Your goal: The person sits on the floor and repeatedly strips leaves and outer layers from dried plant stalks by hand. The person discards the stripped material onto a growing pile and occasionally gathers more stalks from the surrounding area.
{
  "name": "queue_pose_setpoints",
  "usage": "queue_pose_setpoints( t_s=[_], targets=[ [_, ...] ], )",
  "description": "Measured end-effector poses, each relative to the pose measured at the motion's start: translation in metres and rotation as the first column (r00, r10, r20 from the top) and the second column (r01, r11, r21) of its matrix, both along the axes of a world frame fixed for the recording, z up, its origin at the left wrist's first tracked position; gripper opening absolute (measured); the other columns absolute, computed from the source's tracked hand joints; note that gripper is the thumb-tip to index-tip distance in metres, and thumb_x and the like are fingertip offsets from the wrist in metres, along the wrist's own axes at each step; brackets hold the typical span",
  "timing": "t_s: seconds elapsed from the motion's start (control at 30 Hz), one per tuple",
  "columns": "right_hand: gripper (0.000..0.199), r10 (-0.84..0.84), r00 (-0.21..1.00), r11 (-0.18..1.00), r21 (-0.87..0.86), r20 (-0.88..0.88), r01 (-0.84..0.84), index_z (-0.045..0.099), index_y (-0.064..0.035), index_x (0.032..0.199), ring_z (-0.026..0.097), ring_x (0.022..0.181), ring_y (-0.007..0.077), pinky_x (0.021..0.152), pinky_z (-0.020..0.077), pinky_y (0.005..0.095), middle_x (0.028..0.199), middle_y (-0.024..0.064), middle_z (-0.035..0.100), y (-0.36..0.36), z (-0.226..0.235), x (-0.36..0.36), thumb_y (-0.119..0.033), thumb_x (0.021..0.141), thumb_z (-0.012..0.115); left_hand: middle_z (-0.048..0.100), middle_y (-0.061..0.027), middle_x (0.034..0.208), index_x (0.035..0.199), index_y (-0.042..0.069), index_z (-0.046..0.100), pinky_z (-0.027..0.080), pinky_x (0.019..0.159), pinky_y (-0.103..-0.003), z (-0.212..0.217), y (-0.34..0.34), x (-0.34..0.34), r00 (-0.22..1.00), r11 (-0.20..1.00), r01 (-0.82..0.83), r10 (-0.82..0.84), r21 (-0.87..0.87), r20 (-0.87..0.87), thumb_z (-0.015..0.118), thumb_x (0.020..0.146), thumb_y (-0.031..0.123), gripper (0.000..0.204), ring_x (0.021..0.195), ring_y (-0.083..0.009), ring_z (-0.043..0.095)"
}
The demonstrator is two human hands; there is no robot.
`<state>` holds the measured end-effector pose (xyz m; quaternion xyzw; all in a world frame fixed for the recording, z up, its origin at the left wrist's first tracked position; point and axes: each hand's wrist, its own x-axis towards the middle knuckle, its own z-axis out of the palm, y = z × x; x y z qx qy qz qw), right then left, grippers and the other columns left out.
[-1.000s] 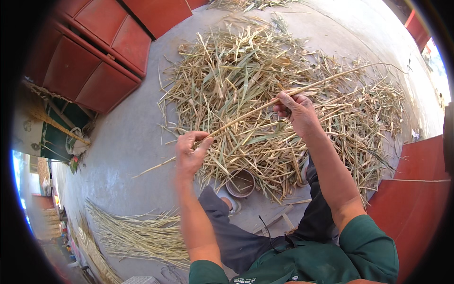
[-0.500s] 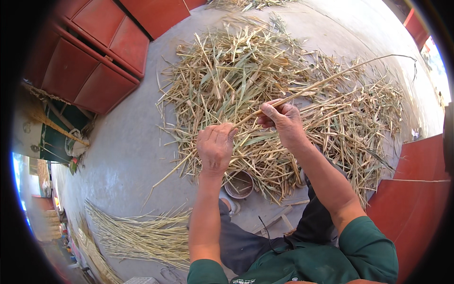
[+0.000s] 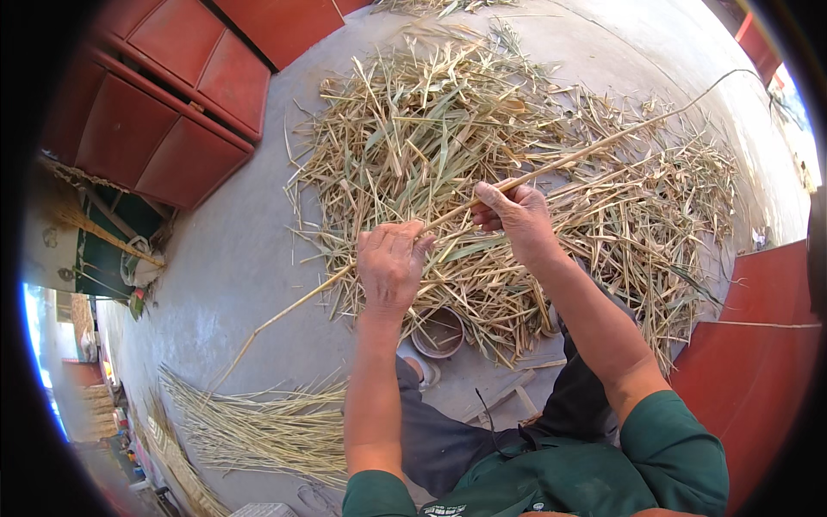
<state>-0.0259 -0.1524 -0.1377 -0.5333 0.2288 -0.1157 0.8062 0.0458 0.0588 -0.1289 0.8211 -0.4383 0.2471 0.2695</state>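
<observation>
A long, thin yellowish plant stalk (image 3: 594, 147) runs slantwise across the view, from above the floor on the left up to a thin, bent tip at the far right. My left hand (image 3: 392, 263) is wrapped round it, back of the hand upward. Farther along, my right hand (image 3: 514, 214) pinches the same stalk between thumb and fingers. Below both hands spreads a big heap of dry leaves and stripped husks (image 3: 431, 138). At the lower left, a bundle of slender, bare stalks (image 3: 267, 431) lies on the floor.
A round bowl (image 3: 438, 333) stands by my foot at the heap's near edge. Red cabinets (image 3: 172, 112) line the upper left, with a straw broom (image 3: 103, 233) below them. A red panel (image 3: 749, 370) is at the right. Wooden pieces (image 3: 508, 401) lie between my legs.
The stalk's lower left part now reaches farther left, toward the bundle. Its tip at the far right has swung upward. Both hands have barely moved and keep their hold.
</observation>
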Motion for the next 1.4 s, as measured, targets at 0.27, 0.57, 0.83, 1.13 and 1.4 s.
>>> queue_pose_setpoints(
  t_s=[0.27, 0.57, 0.83, 1.13, 1.4],
  targets=[
    [0.031, -0.031, 0.996, 0.999, -0.027, -0.079, 0.029, 0.069, -0.0026, 0.091, 0.069, 0.067, 0.0134, 0.058, 0.0549, 0.026, 0.081, 0.0079, 0.072, -0.004, -0.008, 0.003, -0.033, 0.092, 0.075, 0.072, -0.0024, 0.086, 0.095, 0.005, 0.069, 0.045, 0.066, -0.027, 0.009, 0.007, -0.007, 0.836, 0.85, -0.294, 0.007, -0.437, -0.549, 0.079, 0.088, 0.014, 0.015, 0.073, -0.0104, 0.061],
    [0.033, -0.039, 0.999, 0.998, -0.052, -0.028, 0.038, 0.068, -0.0027, 0.095, 0.068, 0.068, 0.0123, 0.061, 0.0562, 0.0251, 0.084, 0.0086, 0.073, -0.024, -0.009, 0.003, -0.035, 0.092, 0.076, 0.072, -0.0065, 0.097, 0.099, 0.005, 0.071, 0.046, 0.077, -0.034, 0.009, 0.072, 0.032, 0.867, 0.856, -0.486, 0.446, -0.179, -0.221, 0.077, 0.089, 0.033, 0.03, 0.087, -0.0195, 0.063],
    [0.034, -0.029, 0.999, 0.996, -0.087, -0.03, 0.027, 0.068, -0.0035, 0.092, 0.068, 0.067, 0.0125, 0.057, 0.0535, 0.0242, 0.081, 0.007, 0.071, -0.017, -0.002, 0.002, -0.036, 0.091, 0.076, 0.074, -0.0027, 0.095, 0.096, 0.009, 0.073, 0.045, 0.079, -0.038, -0.003, 0.028, 0.018, 0.999, 1.0, -0.002, 0.003, 0.03, -0.044, 0.079, 0.08, 0.022, 0.021, 0.091, -0.0212, 0.065],
    [0.032, -0.049, 0.998, 0.992, -0.121, -0.041, 0.044, 0.067, -0.0038, 0.09, 0.069, 0.068, 0.0127, 0.059, 0.0543, 0.0241, 0.08, 0.007, 0.071, -0.029, -0.007, -0.003, -0.034, 0.092, 0.075, 0.072, -0.0062, 0.083, 0.095, 0.007, 0.071, 0.045, 0.074, -0.033, 0.002, 0.037, 0.013, 0.774, 0.76, -0.352, -0.092, -0.547, -0.626, 0.08, 0.084, 0.016, 0.017, 0.079, -0.0208, 0.066],
    [0.026, -0.019, 0.999, 0.992, -0.125, 0.026, 0.022, 0.064, -0.0023, 0.102, 0.07, 0.072, 0.0128, 0.065, 0.057, 0.0247, 0.087, 0.008, 0.072, -0.028, -0.005, -0.003, -0.026, 0.095, 0.072, 0.073, -0.009, 0.089, 0.1, 0.005, 0.072, 0.047, 0.083, -0.041, -0.004, 0.048, 0.034, 0.969, 0.969, -0.246, 0.246, 0.032, -0.008, 0.071, 0.088, 0.048, 0.045, 0.084, -0.0289, 0.067]
  ],
)
